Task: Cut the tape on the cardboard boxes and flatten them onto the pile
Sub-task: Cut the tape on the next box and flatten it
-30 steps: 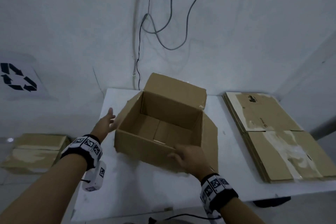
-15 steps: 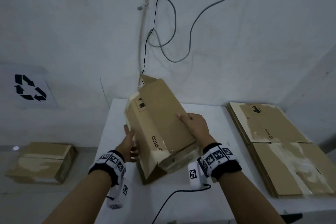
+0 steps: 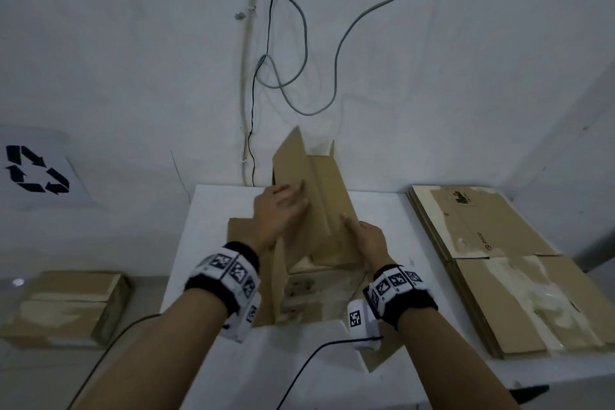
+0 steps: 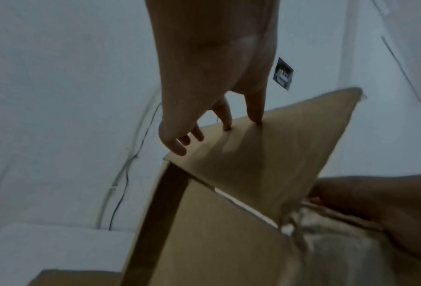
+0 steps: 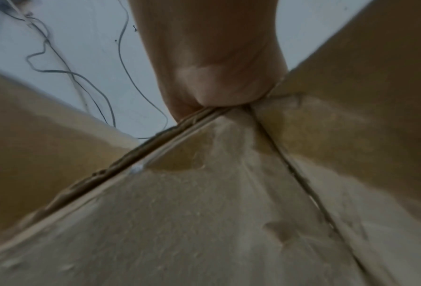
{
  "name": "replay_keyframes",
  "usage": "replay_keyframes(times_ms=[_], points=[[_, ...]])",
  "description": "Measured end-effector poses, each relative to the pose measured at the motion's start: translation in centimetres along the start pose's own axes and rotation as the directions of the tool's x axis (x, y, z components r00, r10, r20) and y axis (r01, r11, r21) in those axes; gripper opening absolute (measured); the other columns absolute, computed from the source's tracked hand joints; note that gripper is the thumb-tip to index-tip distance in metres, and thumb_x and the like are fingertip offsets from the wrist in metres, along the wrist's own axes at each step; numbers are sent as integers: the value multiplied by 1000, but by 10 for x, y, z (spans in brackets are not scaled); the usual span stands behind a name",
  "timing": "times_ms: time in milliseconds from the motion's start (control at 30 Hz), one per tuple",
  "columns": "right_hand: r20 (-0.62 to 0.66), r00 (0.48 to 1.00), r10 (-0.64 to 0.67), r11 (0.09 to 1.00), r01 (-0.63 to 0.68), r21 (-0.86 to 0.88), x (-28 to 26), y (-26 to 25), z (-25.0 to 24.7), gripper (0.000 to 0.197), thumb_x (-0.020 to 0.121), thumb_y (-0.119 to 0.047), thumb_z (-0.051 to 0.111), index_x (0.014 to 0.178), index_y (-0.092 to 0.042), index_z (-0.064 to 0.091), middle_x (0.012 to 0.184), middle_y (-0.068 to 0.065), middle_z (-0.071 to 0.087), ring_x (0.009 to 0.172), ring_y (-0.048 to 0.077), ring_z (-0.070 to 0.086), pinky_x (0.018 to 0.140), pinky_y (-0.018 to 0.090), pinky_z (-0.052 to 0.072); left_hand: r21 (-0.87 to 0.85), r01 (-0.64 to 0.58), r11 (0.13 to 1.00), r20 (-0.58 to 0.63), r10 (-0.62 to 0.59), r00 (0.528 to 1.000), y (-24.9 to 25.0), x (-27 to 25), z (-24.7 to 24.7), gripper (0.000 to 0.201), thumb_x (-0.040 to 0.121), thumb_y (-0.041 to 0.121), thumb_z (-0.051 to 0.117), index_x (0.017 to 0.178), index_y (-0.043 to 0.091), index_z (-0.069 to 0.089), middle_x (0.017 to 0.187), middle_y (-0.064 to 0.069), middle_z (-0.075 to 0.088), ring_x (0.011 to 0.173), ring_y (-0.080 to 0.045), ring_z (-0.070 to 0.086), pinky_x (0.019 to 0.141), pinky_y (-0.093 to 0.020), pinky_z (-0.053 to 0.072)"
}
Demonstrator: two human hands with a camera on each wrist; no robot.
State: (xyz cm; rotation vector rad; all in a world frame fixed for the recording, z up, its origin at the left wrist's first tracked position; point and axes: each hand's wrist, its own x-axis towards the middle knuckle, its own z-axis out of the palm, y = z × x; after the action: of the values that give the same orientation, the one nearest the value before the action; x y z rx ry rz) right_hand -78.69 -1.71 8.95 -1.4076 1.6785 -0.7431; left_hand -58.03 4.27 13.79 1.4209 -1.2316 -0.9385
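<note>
Tipped over since a second ago, when it sat upright and open, the cardboard box [image 3: 327,210] now lies half-collapsed on the white table [image 3: 213,243], flaps splayed, beside the pile of flattened boxes [image 3: 499,260] at the right. Another taped box [image 3: 66,306] sits on the floor. Left hand [image 3: 278,215] presses flat, fingers [image 4: 254,108] straight, on a panel; right hand [image 3: 367,238] grips the box's edge.

We note a tan cardboard box [image 3: 319,210] with pale torn patches; the flattened pile [image 3: 492,263] is the same tan, streaked whitish. White table [image 3: 213,230]. Black-and-white square-patterned wristbands [image 3: 229,271]. Black recycling arrows on a white sign [image 3: 36,173].
</note>
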Motion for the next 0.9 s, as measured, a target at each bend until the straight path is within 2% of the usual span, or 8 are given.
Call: replay_keyframes(times_ms=[167,267,367,500,600,767,833,900], points=[[29,999,31,999,-32,34,-2,14,-4,59,93,-59,52,120,-8,64,115,7,65,109,25,59,86,30,47,384,99,918,-25,-97,995,-38,7,52,91,71,62,70,144,30,25,151,-2,13,138,-29,18,114,-46,24],[92,994,61,986,-74,146,-11,8,-7,52,98,-53,45,136,-18,49,122,-3,50,119,19,48,96,29,41,217,146,965,-115,-123,986,-47,13,59,117,61,58,80,146,27,6,151,-6,9,138,-30,21,113,-47,27],[125,992,-19,999,14,37,-10,8,-9,47,89,-45,66,123,-16,53,114,-2,57,106,19,54,78,18,44,73,140,988,-84,-134,987,-51,16,53,123,63,43,86,148,23,0,146,-5,26,130,-23,35,110,-40,34],[99,995,-24,997,16,79,-4,9,-2,61,79,-42,79,126,-11,56,115,0,62,107,20,59,90,29,49,-66,122,990,-51,-125,991,-69,10,38,76,81,43,72,138,19,26,126,-2,50,107,-16,55,90,-32,51],[89,996,-32,992,21,121,0,5,-2,60,79,-41,79,125,-9,58,116,2,64,103,19,61,89,30,50,253,-5,967,-175,51,983,-78,0,11,30,93,47,54,99,18,57,81,3,62,71,-8,58,59,-21,45],[86,995,-51,986,36,165,9,-3,3,59,79,-40,80,124,-8,58,116,3,64,102,19,62,84,27,50,715,176,676,-238,-2,971,-77,-22,-27,49,98,47,36,61,17,48,62,0,53,69,-25,61,61,-28,38],[94,994,-59,987,44,157,13,-6,10,62,78,-43,80,124,-9,57,118,4,64,105,21,62,88,31,51,824,224,520,-207,-92,974,-68,-29,-25,57,96,59,26,65,17,47,72,-3,58,79,-27,63,73,-32,43],[102,993,-68,989,53,140,16,-10,19,63,77,-46,80,123,-10,58,120,5,64,107,22,61,93,35,52,790,250,560,-165,-199,966,-57,-33,-13,66,93,68,22,84,13,58,90,-8,64,84,-26,61,79,-33,45]])
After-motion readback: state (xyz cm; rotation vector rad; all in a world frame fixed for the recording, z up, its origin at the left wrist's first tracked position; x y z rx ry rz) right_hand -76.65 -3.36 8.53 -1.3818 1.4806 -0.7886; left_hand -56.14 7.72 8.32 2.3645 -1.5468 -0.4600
